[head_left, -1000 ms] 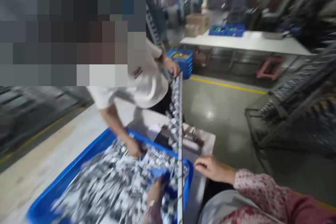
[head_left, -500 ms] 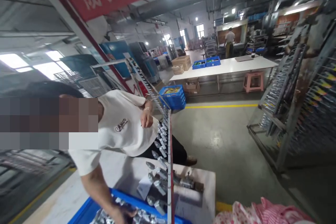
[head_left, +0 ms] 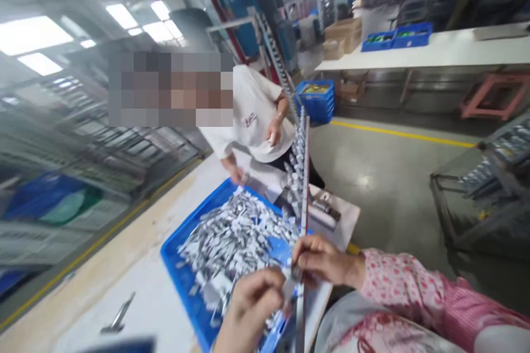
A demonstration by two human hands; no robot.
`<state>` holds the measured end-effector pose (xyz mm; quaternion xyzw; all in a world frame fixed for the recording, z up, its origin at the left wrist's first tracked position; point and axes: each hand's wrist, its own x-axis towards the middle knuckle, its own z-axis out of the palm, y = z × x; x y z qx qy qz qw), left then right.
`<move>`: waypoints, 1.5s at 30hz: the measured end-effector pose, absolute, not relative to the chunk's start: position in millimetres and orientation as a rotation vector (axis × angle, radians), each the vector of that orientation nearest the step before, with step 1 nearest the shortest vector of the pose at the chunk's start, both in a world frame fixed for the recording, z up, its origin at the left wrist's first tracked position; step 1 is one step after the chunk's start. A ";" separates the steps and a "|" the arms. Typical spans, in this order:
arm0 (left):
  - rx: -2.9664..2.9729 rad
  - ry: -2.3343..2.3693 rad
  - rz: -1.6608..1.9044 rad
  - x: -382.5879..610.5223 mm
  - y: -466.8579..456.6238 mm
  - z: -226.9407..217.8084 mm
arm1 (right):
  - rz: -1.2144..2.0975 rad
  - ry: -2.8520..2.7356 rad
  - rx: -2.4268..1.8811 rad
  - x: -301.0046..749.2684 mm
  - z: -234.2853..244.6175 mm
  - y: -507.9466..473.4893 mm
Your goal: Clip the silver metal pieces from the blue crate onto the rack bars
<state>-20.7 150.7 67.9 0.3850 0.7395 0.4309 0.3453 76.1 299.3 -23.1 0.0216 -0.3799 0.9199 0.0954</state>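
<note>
A narrow upright rack bar (head_left: 305, 193) runs up from the front edge, lined with small silver metal parts (head_left: 295, 176). My right hand (head_left: 325, 260) is closed at this bar, its fingertips pinching a small metal part against it. Close on the other side, my left hand (head_left: 252, 306) is closed with bent fingers, and a blurred pale silver metal part shows at its fingertips. Beneath and beyond my hands lies a blue tray (head_left: 176, 270) heaped with loose silver metal parts (head_left: 232, 231).
Across the white table (head_left: 153, 292) stands a co-worker in a white shirt (head_left: 259, 116), one hand (head_left: 238, 175) at the tray's far rim. A T-shaped metal piece (head_left: 120, 314) lies left of the tray. Racks (head_left: 492, 176) stand right; blue crates (head_left: 317, 100) stand behind.
My view has swung down and left, bringing both my hands and the whole tray into sight. The co-worker's hand has moved from among the parts to the tray's far rim.
</note>
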 end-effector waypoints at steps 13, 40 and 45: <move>0.387 1.172 1.522 -16.5 163.3 48.4 | 2.331 -1.526 0.077 77.8 -8.0 301.0; 0.808 1.848 1.697 -71.6 189.6 -4.8 | 0.921 -2.759 -0.470 49.6 -81.9 307.4; 0.929 1.924 1.627 -74.0 191.1 -10.5 | 0.920 -2.773 -0.411 44.6 -87.7 306.6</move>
